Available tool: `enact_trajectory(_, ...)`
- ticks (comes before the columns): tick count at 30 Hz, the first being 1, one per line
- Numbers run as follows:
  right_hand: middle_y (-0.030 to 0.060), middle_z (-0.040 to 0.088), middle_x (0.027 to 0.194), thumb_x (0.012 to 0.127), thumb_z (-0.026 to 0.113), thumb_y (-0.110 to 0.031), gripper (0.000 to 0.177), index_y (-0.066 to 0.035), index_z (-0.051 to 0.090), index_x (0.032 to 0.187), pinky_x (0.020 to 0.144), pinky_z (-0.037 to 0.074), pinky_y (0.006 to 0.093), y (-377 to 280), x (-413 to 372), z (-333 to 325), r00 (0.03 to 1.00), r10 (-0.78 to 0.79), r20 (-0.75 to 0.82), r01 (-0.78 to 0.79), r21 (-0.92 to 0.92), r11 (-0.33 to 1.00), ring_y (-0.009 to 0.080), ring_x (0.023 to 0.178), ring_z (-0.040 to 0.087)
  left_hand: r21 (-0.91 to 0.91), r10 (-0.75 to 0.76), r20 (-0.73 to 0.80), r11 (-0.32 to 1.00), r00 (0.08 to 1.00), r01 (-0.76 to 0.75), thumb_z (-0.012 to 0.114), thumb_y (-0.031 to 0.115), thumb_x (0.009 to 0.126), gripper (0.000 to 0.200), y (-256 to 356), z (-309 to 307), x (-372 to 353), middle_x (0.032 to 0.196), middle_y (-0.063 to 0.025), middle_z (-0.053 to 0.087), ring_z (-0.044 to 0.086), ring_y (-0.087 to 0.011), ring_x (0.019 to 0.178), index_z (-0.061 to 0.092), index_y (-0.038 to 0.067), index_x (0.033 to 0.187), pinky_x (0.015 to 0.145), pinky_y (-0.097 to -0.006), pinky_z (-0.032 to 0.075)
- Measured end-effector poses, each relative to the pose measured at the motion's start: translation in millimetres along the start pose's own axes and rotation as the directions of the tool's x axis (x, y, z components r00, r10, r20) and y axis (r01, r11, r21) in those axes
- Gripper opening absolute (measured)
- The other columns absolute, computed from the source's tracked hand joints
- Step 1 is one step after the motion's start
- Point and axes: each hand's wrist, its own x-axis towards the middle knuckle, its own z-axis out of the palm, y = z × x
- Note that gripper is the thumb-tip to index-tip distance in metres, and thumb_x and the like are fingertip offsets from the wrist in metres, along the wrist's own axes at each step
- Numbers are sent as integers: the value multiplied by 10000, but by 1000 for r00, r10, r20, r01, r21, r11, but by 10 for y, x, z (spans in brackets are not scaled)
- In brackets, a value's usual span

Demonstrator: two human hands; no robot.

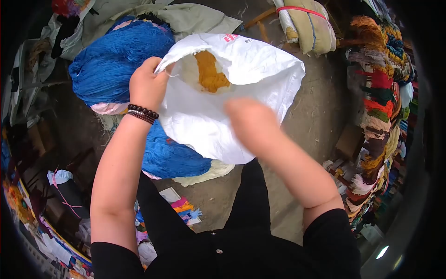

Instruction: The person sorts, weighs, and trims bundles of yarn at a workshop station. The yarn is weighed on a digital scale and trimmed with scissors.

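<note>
A large white woven sack (200,125) is held up with its mouth open toward me. My left hand (147,86), with dark bead bracelets on its wrist, is closed on the sack's left rim. Inside the sack lies an orange-brown bundle (211,74). My right hand (251,116) is in front of the sack's lower right part, smeared by motion, and its fingers cannot be made out. Left of the sack sits a big bundle of blue yarn (111,60), and more blue yarn (174,156) shows below the sack.
Many coloured yarn hanks (376,116) line the right side. Rolled, tied bundles (309,25) lie at the top right. A black bundle with pink string (67,193) stands at the lower left. Colourful scraps (186,209) lie on the floor by my legs.
</note>
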Motion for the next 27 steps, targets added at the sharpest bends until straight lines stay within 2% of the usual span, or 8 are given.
enact_trajectory(8, 194, 644, 1083, 841, 534, -92, 264, -62, 656, 1074, 871, 501, 429, 1063, 2152, 2221, 585, -33, 811, -186, 173, 967, 351, 1028, 620, -327, -76, 152, 937, 985, 123, 523, 356, 965, 440, -49, -108, 156, 561, -41, 516, 486, -89, 542, 616, -36, 790, 511, -278, 400)
enact_trajectory(10, 127, 317, 1490, 841, 635, -292, 553, -170, 459, 1351, 1016, 413, 429, 1062, 2145, 2755, 801, 465, 378, -489, -35, 871, 337, 1302, 399, -432, -59, 166, 893, 984, 127, 522, 313, 971, 379, -100, -174, 142, 684, 10, 587, 502, -53, 626, 645, -42, 923, 569, -224, 413)
enact_trajectory(17, 71, 117, 1562, 867, 573, -172, 540, -209, 426, 1386, 1034, 383, 483, 1437, 2125, 3444, 815, 521, 252, -455, -279, 846, 290, 1447, 28, -610, -127, 242, 751, 962, 253, 534, 265, 969, 318, -343, -171, -70, 977, -10, 647, 570, -66, 877, 624, -16, 1091, 772, -210, 434)
enact_trajectory(20, 127, 566, 1281, 813, 632, -370, 478, -66, 609, 1181, 934, 464, 398, 1518, 2147, 3324, 764, 348, 543, -322, -146, 935, 276, 1205, 516, -679, -182, 257, 664, 949, 311, 551, 255, 959, 311, -302, -151, -47, 1012, -30, 651, 586, -75, 895, 615, -9, 1110, 794, -217, 444)
enact_trajectory(21, 126, 676, 1040, 753, 701, -369, 482, -32, 643, 1092, 865, 495, 368, 1589, 2004, 3421, 898, 284, 337, -338, 111, 935, 259, 951, 646, -684, -198, 265, 651, 944, 329, 556, 251, 956, 309, -262, -154, -24, 1017, -35, 652, 588, -77, 894, 612, -8, 1115, 798, -217, 446)
enact_trajectory(23, 126, 662, 1044, 755, 736, -257, 424, -25, 628, 1093, 808, 521, 348, 1484, 1927, 2886, 852, 313, 420, -506, 500, 703, 231, 917, 652, -697, -213, 225, 647, 951, 309, 575, 224, 955, 286, -105, -138, -3, 901, -17, 652, 553, -53, 780, 620, -34, 1072, 700, -199, 442)
enact_trajectory(24, 121, 655, 1024, 768, 738, -134, 412, -23, 594, 1138, 770, 540, 335, 1575, 1911, 3015, 831, 378, 408, -529, 788, 314, 221, 876, 654, -644, -154, 208, 722, 966, 254, 579, 216, 950, 282, -64, -155, 10, 892, -15, 653, 554, -57, 776, 617, -36, 1070, 701, -202, 443)
enact_trajectory(27, 125, 596, 1174, 822, 690, -98, 535, -11, 453, 1294, 771, 554, 370, 1096, 1563, 1721, 824, 219, 523, -485, 850, -204, 228, 989, 629, -495, -121, 154, 849, 981, 183, 616, 196, 914, 281, -109, -192, 53, 960, -55, 632, 555, -76, 780, 609, -27, 1085, 698, -208, 441)
